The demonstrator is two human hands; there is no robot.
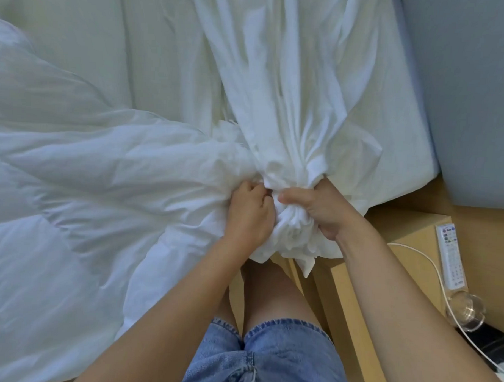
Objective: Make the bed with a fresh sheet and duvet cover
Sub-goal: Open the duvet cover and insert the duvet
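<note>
Bedroom corner, grey-blue wall [477, 84] on the right. Bed [412, 133] fills the upper frame and has a pale sheet [92, 56] already on it, lying in long loose folds. Person stands at the near edge, bare legs and denim shorts below.

Both hands meet at the bed's near edge, touching each other.
- Right hand [321, 210]: fingers and thumb are curled tight round a gathered neck of the duvet cover [291, 92], with a wad of cloth hanging below the fist.
- Left hand [248, 216]: fingers are curled into the puckered corner of the duvet [74, 184], knuckles up. Exactly which layer it pinches cannot be told.

Key relation: the cover's long axis runs straight away from the right hand, up the bed toward the far side, its pleats fanning out from the grip. The duvet spreads leftward from the left hand, roughly at right angles to the cover. The two corners meet only at the fists.

Judgement: this is corner-matching, with the duvet not yet inside.

Bench [415, 233] sits just right of the person and carries a remote [450, 255], a glass [466, 312] and a white cable [431, 265].
</note>
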